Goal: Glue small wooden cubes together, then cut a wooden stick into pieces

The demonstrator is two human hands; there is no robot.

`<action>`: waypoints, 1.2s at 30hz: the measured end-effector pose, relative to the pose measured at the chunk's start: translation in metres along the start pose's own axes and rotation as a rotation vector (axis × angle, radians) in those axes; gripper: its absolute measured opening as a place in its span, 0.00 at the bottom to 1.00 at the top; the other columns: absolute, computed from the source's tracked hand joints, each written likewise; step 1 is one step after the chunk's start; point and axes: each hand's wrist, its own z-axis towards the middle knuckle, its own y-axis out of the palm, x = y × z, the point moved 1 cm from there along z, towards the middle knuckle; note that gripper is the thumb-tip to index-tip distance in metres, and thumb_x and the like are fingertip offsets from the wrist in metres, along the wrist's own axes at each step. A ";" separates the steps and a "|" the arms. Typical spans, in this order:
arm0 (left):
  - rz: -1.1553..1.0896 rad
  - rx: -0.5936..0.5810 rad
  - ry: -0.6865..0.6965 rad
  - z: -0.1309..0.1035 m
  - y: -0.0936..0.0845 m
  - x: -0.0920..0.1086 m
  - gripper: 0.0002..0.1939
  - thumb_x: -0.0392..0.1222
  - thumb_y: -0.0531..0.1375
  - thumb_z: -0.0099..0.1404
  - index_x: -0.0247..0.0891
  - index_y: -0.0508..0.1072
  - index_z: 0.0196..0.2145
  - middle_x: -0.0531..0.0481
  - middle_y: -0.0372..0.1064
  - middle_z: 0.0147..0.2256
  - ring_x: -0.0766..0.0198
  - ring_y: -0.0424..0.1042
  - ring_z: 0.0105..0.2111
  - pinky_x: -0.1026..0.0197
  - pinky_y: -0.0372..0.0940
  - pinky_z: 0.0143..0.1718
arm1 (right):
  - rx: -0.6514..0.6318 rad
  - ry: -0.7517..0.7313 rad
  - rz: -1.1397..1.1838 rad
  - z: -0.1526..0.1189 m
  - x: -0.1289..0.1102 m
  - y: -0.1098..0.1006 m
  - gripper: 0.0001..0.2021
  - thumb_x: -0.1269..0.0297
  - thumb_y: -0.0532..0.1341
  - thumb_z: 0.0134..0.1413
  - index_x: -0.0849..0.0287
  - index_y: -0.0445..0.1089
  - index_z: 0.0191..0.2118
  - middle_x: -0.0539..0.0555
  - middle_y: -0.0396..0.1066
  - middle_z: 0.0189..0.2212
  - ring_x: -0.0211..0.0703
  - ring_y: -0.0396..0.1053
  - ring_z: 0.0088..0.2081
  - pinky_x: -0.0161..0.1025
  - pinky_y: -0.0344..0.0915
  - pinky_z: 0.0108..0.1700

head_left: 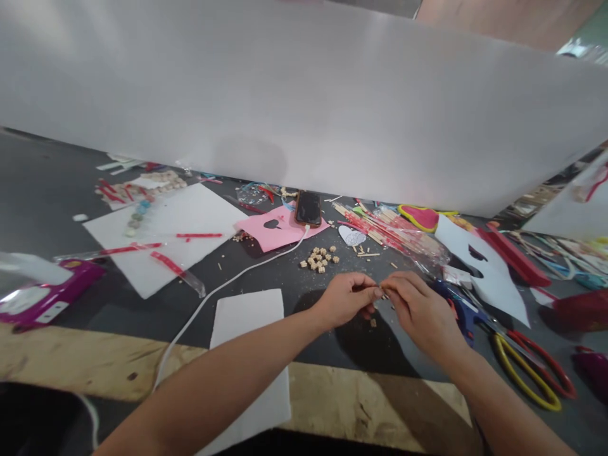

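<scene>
Over the dark table, my left hand (349, 297) and my right hand (418, 313) meet at the fingertips, both closed in a pinch. Whatever they hold is tiny and mostly covered by the fingers, so I cannot make it out. Just below them on the table lies a single small tan block (373, 323). Beyond my left hand sits a loose pile of small tan blocks (320, 258). Short thin wooden sticks (368, 254) are scattered past the fingertips, near a white heart-shaped paper cutout (352, 236).
A phone (308, 208) rests on pink paper (266, 229), its white cable (237, 275) running toward me. Scissors (527, 370) and a blue-handled tool (463, 310) lie right of my right hand. White sheets (251, 310), a purple device (52, 294) and bundled sticks (365, 223) surround the work spot.
</scene>
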 end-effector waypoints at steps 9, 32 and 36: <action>0.071 0.024 -0.025 -0.004 0.000 0.002 0.13 0.47 0.62 0.52 0.33 0.69 0.28 0.56 0.62 0.18 0.72 0.62 0.18 0.68 0.62 0.21 | 0.008 0.007 -0.049 -0.022 0.007 -0.006 0.14 0.68 0.48 0.58 0.57 0.63 0.49 0.58 0.68 0.44 0.44 0.68 0.43 0.39 0.66 0.42; 0.119 0.087 -0.025 -0.002 0.000 0.001 0.06 0.39 0.62 0.49 0.34 0.70 0.25 0.58 0.61 0.17 0.75 0.58 0.15 0.69 0.53 0.18 | -0.204 0.908 -0.182 -0.097 0.079 -0.026 0.18 0.44 0.58 0.41 0.56 0.66 0.26 0.60 0.71 0.21 0.58 0.70 0.24 0.47 0.61 0.26; 0.076 0.084 -0.013 -0.002 0.000 0.001 0.07 0.39 0.62 0.49 0.33 0.70 0.25 0.57 0.61 0.17 0.75 0.58 0.15 0.69 0.53 0.18 | -0.037 1.019 0.158 -0.106 0.083 -0.027 0.12 0.52 0.57 0.44 0.55 0.64 0.23 0.56 0.67 0.16 0.47 0.66 0.18 0.42 0.60 0.20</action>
